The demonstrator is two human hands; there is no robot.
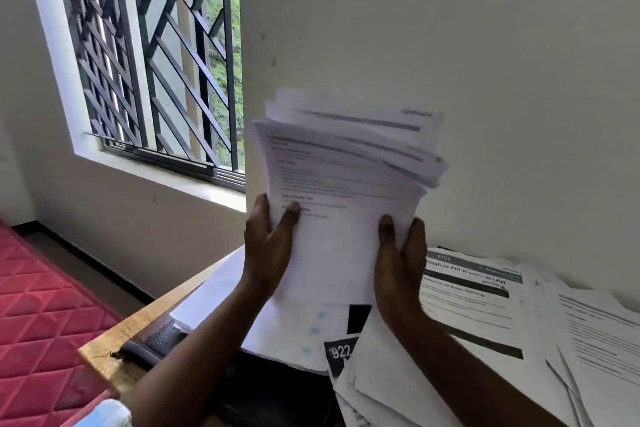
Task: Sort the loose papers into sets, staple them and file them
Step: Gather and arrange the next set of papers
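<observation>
Soft daylight enters through the barred window (152, 55) at left, its sill (194, 184) glaring white, wall (450, 28) evenly greyish, held paper stack (346, 184) motion-blurred with unreadable print, wide-angle bending toward the edges.

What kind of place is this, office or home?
Probably a home room used for paperwork: a red quilted mattress lies near the black-barred window, printed white papers cover the wooden table, and the left hand and right hand hold a stack of white sheets.
</observation>
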